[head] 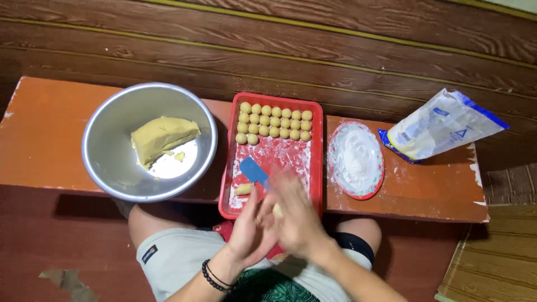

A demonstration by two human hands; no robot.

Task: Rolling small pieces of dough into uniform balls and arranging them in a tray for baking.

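Both hands meet palm to palm at the near edge of the red tray (316, 162): left hand (250, 230) below, right hand (295, 215) laid over it, blurred. A small dough piece (277, 211) shows between the palms, so the hands are pressed shut on it. Judged step: rolling a portion into a ball.

On the tray's far end sit three rows of finished dough balls (274, 123), the third row short on its left part only. The floured middle holds a blue scraper (253, 170); just left of it lies a cut dough stub (243, 189).

Left on the orange surface (42, 134), a steel bowl (100, 162) holds the remaining dough block (163, 136). Right of the tray, a flour plate (356, 160); farther right, a flour bag (442, 124) lying on its side.

Next move, by judgement, calls for setting the ball beside the short row without bumping its neighbours.
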